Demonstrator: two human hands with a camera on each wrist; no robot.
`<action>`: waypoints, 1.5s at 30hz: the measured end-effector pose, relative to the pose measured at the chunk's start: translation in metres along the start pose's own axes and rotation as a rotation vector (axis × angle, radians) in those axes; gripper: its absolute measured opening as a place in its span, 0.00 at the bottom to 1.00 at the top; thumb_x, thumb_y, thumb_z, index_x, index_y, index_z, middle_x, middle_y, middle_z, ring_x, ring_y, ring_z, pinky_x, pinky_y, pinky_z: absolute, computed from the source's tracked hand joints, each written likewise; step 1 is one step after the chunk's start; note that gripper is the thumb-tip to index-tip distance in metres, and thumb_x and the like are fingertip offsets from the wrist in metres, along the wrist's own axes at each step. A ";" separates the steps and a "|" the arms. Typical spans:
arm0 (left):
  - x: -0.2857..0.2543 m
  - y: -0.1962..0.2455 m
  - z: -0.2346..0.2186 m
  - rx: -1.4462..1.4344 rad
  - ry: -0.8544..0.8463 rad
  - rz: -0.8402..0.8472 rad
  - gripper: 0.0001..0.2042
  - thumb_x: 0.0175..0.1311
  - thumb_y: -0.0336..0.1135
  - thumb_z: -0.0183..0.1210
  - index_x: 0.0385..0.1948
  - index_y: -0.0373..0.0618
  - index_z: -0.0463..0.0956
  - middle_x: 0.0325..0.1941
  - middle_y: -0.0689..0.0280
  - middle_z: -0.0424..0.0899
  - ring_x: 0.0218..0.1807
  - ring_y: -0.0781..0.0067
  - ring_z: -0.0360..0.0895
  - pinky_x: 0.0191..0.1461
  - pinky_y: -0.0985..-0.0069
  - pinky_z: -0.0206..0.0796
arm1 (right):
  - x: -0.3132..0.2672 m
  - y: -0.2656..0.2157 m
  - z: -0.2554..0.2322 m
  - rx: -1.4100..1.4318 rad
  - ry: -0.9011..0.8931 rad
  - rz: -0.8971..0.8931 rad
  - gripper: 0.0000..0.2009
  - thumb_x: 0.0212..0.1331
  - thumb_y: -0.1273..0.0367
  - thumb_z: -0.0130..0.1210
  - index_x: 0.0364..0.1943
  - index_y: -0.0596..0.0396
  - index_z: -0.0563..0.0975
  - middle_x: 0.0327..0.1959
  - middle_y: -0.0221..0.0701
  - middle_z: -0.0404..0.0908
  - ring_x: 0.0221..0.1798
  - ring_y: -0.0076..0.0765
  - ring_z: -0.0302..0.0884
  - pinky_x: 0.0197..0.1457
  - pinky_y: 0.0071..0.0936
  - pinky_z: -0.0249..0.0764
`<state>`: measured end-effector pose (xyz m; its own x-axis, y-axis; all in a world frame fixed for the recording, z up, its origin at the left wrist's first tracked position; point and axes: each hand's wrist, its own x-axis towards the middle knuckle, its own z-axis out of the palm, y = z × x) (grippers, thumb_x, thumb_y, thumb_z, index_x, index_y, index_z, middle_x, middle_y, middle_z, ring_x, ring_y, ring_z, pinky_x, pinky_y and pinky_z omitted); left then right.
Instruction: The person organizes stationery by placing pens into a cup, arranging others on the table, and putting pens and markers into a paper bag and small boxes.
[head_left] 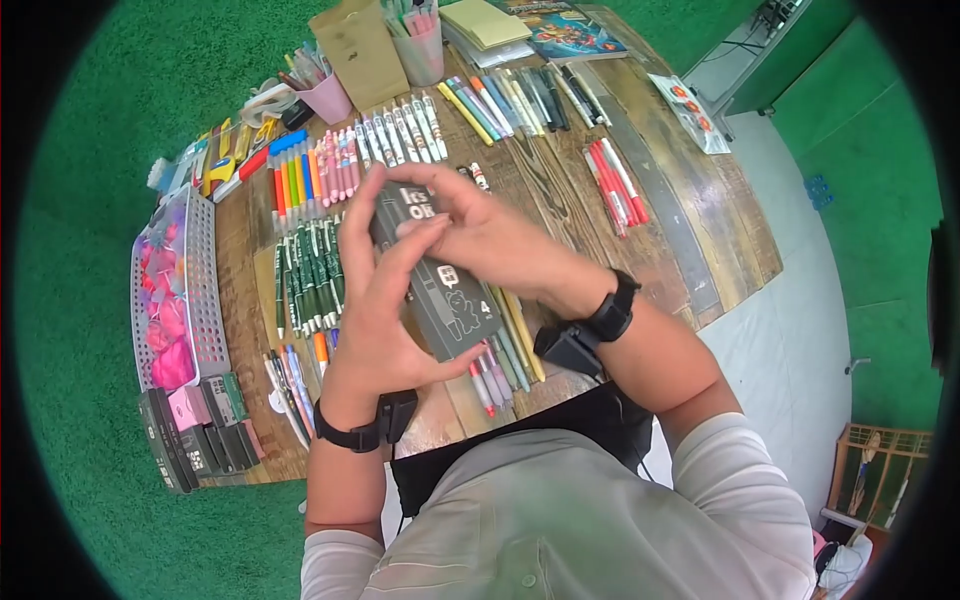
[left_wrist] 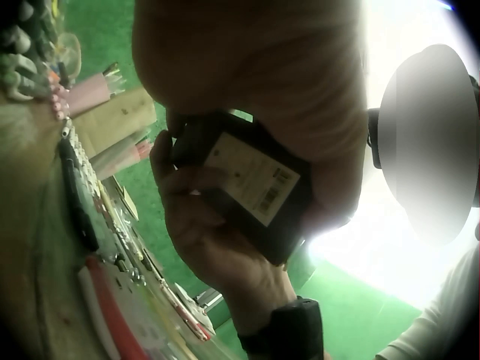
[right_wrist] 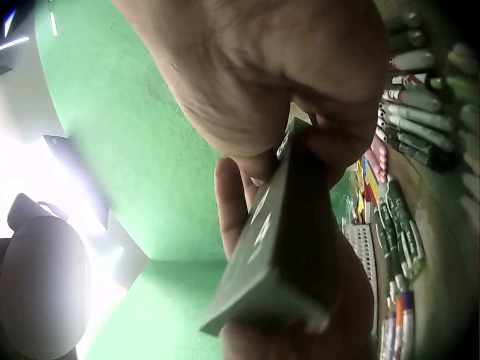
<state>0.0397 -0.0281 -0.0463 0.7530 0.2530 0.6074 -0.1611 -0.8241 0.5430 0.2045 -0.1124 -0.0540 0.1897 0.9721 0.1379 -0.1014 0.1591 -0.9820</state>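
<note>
Both hands hold a dark grey flat pen box (head_left: 452,305) over the table, printed with white lettering and a line-drawn bear. My left hand (head_left: 372,335) grips its left side, thumb near the lower end and fingers along the upper part. Around the upper end curls my right hand (head_left: 500,238), its thumb across the printed face. A white barcode label (left_wrist: 255,180) shows on the underside in the left wrist view. In the right wrist view, the near narrow end of the box (right_wrist: 289,225) is in sight, while its far end is hidden by the right hand.
On the wooden table (head_left: 690,250) lie rows of green pens (head_left: 310,270), white pens (head_left: 400,130), red pens (head_left: 615,185) and coloured markers (head_left: 292,175). A perforated basket (head_left: 208,290) and stacked small boxes (head_left: 215,440) stand left. Pen cups (head_left: 420,55) and a paper bag (head_left: 360,60) stand behind.
</note>
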 end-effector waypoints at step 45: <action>-0.004 0.003 -0.003 -0.025 0.296 -0.067 0.43 0.56 0.48 0.71 0.75 0.48 0.63 0.83 0.50 0.48 0.83 0.50 0.51 0.74 0.54 0.61 | -0.011 -0.051 -0.073 -0.493 0.382 -0.358 0.43 0.57 0.59 0.71 0.76 0.50 0.63 0.65 0.37 0.74 0.62 0.34 0.75 0.66 0.35 0.72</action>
<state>0.0345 -0.0303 -0.0451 0.5444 0.4459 0.7105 -0.1361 -0.7888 0.5994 0.2785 -0.1441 -0.0151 0.4666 0.7324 0.4959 0.4664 0.2726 -0.8415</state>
